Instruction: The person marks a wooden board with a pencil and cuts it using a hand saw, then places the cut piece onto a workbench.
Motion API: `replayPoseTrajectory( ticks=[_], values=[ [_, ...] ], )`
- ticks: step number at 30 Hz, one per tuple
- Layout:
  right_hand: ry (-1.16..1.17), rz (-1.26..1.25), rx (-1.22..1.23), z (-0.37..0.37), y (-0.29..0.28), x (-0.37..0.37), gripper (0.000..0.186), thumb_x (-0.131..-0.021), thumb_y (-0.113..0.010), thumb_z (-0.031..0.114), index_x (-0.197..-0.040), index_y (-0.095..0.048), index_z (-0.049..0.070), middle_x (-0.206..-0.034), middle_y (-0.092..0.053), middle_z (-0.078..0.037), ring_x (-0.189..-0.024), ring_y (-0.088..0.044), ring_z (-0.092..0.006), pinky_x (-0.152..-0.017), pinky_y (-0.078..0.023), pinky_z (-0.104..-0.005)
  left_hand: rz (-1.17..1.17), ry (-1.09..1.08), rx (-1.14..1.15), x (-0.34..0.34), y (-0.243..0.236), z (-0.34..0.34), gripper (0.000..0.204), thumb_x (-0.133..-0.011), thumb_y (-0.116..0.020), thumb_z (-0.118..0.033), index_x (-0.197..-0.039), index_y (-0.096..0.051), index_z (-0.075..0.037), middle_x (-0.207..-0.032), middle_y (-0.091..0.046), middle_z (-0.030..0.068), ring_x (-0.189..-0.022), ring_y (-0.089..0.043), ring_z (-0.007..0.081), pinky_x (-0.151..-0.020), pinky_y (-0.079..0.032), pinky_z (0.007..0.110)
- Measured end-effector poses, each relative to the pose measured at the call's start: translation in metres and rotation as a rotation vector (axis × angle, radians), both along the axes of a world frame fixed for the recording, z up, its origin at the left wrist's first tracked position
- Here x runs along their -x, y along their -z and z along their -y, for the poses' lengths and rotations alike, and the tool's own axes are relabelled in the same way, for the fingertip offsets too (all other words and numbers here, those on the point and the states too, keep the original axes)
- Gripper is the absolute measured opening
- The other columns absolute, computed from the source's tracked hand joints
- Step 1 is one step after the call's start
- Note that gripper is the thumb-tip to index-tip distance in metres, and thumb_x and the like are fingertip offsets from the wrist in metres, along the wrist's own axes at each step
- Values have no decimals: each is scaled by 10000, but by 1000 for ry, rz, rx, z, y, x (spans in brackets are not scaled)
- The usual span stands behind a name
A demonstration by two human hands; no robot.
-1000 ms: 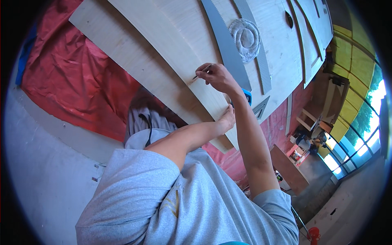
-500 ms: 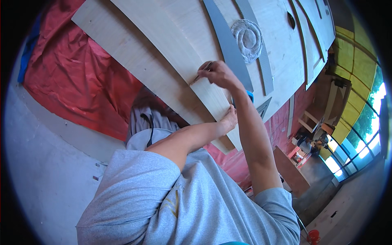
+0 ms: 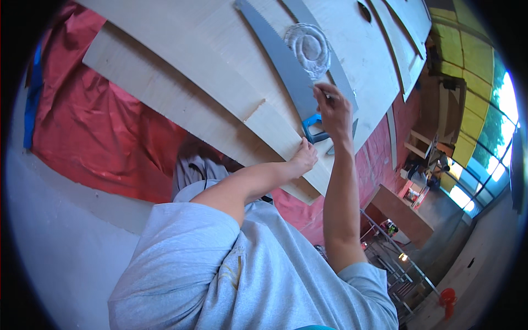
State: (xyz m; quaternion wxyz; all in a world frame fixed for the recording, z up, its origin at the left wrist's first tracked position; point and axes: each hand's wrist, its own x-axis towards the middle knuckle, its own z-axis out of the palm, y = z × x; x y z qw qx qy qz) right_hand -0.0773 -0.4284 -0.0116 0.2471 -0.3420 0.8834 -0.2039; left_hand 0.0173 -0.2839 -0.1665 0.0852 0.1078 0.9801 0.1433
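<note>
My left hand grips the near end of a short pale wooden board, fingertips on its top by the right edge. This short board lies over a long pale plank; its far end is rough. Raised above the worktop, my right hand has its fingers closed round a thin pencil-like stick, partly hidden by the fingers. Just left of that hand is a handsaw with a blue handle. Behind it, a round crinkled silvery dish rests against a second saw blade.
Another wooden board juts out along the left edge, over red sheeting. Curved wooden strips lie at the far right of the worktop. Beyond are a metal frame and a red object on the floor.
My right hand has lifted off the short board's far end and moved right, toward the saw handle, still holding the thin stick. My left hand stays at the board's near end. The view has shifted.
</note>
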Motion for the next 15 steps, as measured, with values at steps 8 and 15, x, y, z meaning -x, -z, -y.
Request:
replayPoseTrajectory(
  ticks=[8,15],
  values=[
    [638,34,481,-208,-24,-16,290,-1127,-623,124,-1394,-689,31,-1029,-767,-87,-719,-701,-117,-628,-561,-251,-171,-10,-210,-65,-6,66,619,-938,-698,-245,-1550,-612,-211,-1367,-621,257,-1342,-570,445,-1166,-370,695],
    [1051,-18,454,-319,16,-50,326,-1161,-564,221,-1423,-628,37,-1083,-745,-85,-818,-727,-137,-677,-565,-274,-135,-150,-199,-108,-52,261,930,-752,-809,-138,-1624,-508,-257,-1448,-568,242,-1341,-580,432,-1158,-419,639]
  ],
)
